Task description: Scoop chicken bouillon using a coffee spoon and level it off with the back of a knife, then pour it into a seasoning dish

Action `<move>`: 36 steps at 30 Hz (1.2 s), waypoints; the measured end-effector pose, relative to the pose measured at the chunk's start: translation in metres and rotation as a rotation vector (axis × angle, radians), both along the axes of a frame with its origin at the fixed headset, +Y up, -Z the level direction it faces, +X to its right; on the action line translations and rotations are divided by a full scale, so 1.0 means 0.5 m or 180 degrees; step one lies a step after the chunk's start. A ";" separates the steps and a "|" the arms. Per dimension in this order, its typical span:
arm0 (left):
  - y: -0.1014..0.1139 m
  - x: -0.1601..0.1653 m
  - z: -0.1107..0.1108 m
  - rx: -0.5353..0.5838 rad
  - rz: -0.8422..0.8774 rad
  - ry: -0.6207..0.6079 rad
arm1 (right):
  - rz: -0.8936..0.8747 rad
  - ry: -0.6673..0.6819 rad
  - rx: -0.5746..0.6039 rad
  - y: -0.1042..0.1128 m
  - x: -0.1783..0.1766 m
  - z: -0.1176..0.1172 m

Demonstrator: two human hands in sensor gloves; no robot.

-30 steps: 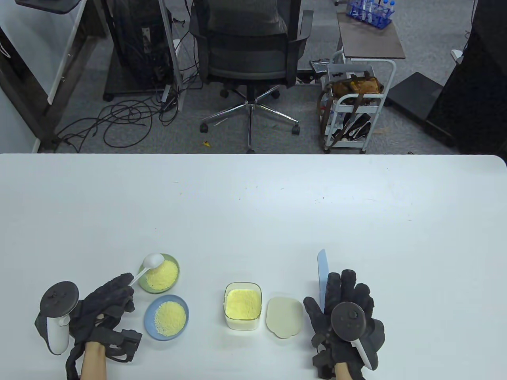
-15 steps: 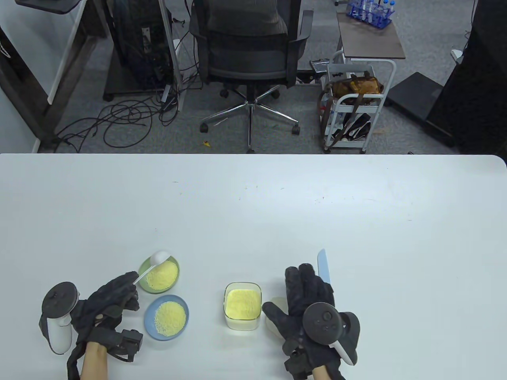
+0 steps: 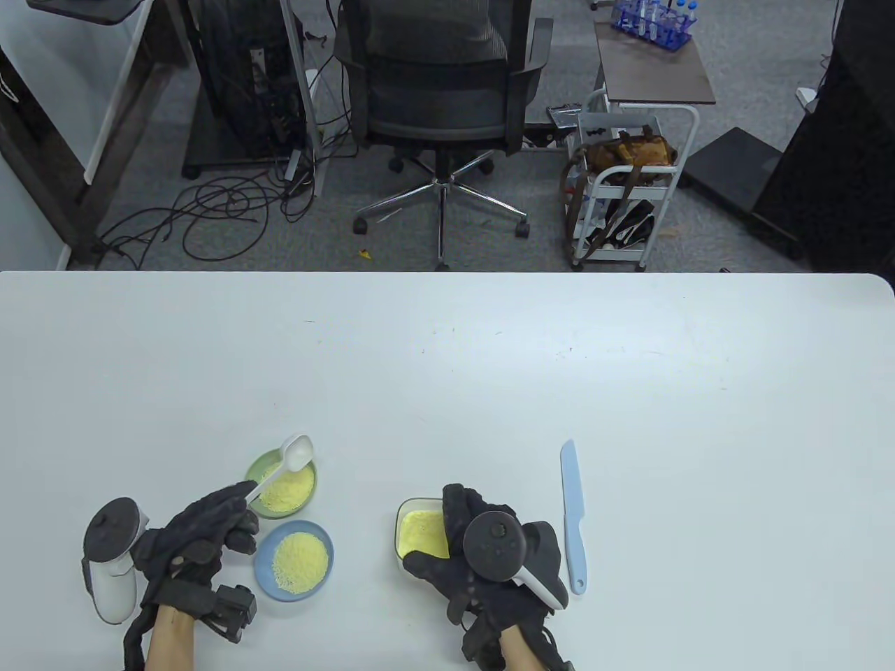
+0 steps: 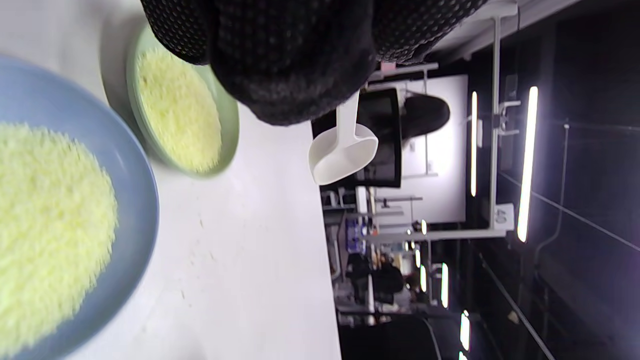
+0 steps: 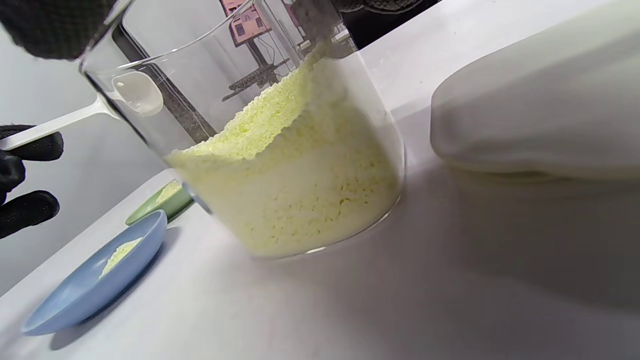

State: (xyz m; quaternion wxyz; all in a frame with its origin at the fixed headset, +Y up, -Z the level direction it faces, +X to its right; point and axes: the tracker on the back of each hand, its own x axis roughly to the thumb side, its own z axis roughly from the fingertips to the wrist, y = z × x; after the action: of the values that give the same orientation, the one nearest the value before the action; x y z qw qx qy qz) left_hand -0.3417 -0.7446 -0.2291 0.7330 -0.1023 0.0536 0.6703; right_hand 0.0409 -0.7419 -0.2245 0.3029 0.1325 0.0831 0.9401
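Since a second ago the right hand has left the knife and swung across to the glass jar, while the left hand has tipped the spoon up over the green dish.

Table view: the left grip pinches the spoon's handle, the bowl at about 1 o'clock from it, above the green dish's far rim. The blue dish of bouillon sits just beside the green one, at its 6 o'clock. The right hand lies over the jar's right side, fingers curled toward the rim; the knife lies free on the bench at the hand's 3 o'clock.

Left wrist view: fingers close on the handle; the spoon's bowl looks empty. Green and blue dishes both hold yellow granules.

Right wrist view: the jar is tilted, bouillon heaped to one side, a fingertip at its rim, though I cannot tell how firm the hold is. A cream lid lies just beside it.
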 end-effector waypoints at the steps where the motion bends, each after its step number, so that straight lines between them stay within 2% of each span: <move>1: 0.002 0.015 -0.001 0.0013 0.0090 -0.0185 | 0.0040 0.0007 0.0015 -0.002 0.000 0.001; 5: 0.009 0.087 -0.003 0.0106 0.0300 -0.0821 | -0.0045 0.0001 -0.0009 -0.008 0.004 -0.001; 7: 0.013 0.120 0.001 0.0134 0.0250 -0.0996 | -0.0129 -0.0007 -0.0050 -0.013 0.006 -0.001; 12: 0.035 0.173 0.010 0.0248 -0.0370 -0.1356 | -0.0194 -0.0021 -0.0039 -0.017 0.009 0.000; 17: 0.044 0.202 0.007 0.0271 -0.0744 -0.1394 | -0.0249 -0.0031 -0.0047 -0.018 0.010 0.001; 25: 0.112 0.274 -0.006 0.0558 -0.2124 -0.1345 | -0.0317 -0.0027 -0.0053 -0.018 0.011 0.003; 29: 0.142 0.323 -0.013 0.0623 -0.2772 -0.1473 | -0.0352 -0.0030 -0.0058 -0.019 0.013 0.003; 36: 0.168 0.365 -0.029 0.0485 -0.3211 -0.1678 | -0.0399 -0.0034 -0.0074 -0.022 0.019 0.002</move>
State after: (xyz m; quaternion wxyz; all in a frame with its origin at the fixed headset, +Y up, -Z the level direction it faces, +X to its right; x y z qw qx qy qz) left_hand -0.1590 -0.6604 -0.2437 0.9561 -0.1746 -0.1372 0.1914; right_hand 0.0503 -0.7528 -0.2237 0.3632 0.1289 0.0839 0.9190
